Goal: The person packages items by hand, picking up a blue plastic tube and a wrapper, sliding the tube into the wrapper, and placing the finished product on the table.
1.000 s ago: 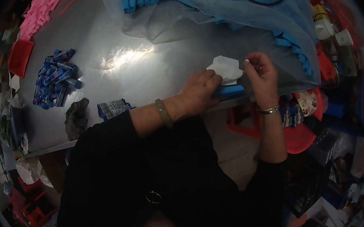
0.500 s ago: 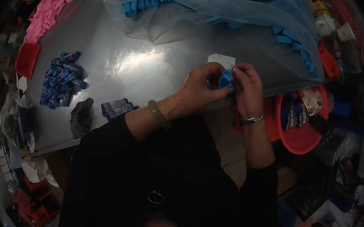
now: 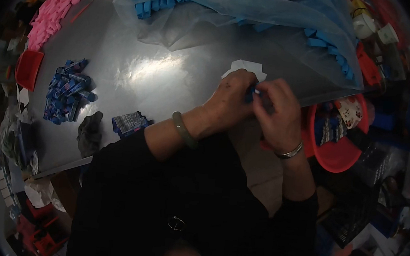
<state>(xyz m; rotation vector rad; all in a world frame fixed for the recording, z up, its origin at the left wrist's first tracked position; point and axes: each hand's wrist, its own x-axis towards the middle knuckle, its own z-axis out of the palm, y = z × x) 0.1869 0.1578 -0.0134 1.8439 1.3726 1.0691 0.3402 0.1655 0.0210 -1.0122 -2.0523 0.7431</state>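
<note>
My left hand (image 3: 228, 100), with a green bangle at its wrist, is closed around a small blue piece (image 3: 250, 95), mostly hidden by the fingers. Against it my right hand (image 3: 279, 113) is pinched, fingertips on the same piece, a small white spot showing there. Just beyond the hands lie white papers (image 3: 246, 67) on the metal table (image 3: 124, 44). A pile of dark blue printed pieces (image 3: 69, 91) sits at the left, and a printed blue packet (image 3: 130, 123) lies near my left forearm.
Clear plastic sheeting (image 3: 201, 20) covers light blue pieces (image 3: 160, 3) at the back. Pink pieces (image 3: 57, 12) and a red tray (image 3: 28, 69) are at the left. A dark cloth (image 3: 89, 133) lies near the front edge. A red basin (image 3: 334, 156) stands at the right.
My right hand has turned and moved slightly down over the blue piece, whose open folded end no longer shows. My left hand has closed further over it. More of the white papers is visible.
</note>
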